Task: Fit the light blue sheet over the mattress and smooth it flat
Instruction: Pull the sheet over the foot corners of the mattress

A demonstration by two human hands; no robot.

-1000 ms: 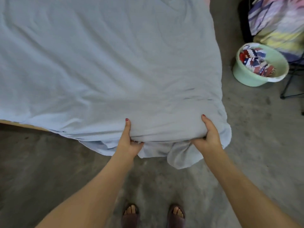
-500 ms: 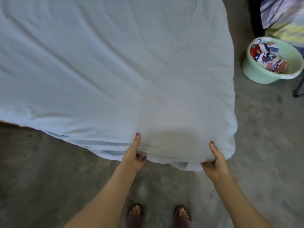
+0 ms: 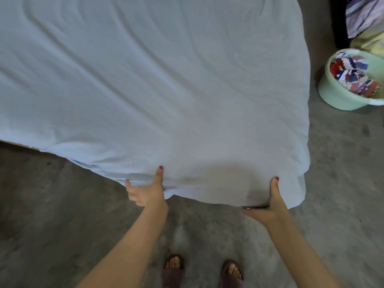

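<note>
Head view, looking down over the near end of the bed.

Light blue sheet [image 3: 166, 90] spread across the mattress, filling most of the frame from the left edge to the right side of the bed. Long soft ripples run across it toward the far left. Mattress itself hidden under the cloth. A thin strip of wooden bed edge [image 3: 18, 144] shows at the left, just below the sheet's hem.

Left hand [image 3: 145, 191] at the near edge of the sheet, left of centre. Thumb lies up on the top of the cloth, fingers curled under the hem: it grips the sheet's edge. Some bunched folds sit just left of this hand.

Right hand [image 3: 268, 204] at the near edge nearer the right corner. Thumb up on the top surface, fingers tucked beneath the hem, pinching the cloth. The sheet corner hangs down past the bed just right of this hand.

Both forearms reach in from the near side, well apart.

Grey concrete floor [image 3: 62, 215] around the bed. Two feet in dark sandals [image 3: 202, 271] at the near edge of the frame, between the arms.

Pale green basin [image 3: 340, 98] on the floor to the right of the bed, holding red, white and blue patterned cloth [image 3: 353, 75]. Behind it, at the far right, striped pastel fabric [image 3: 363, 15].
</note>
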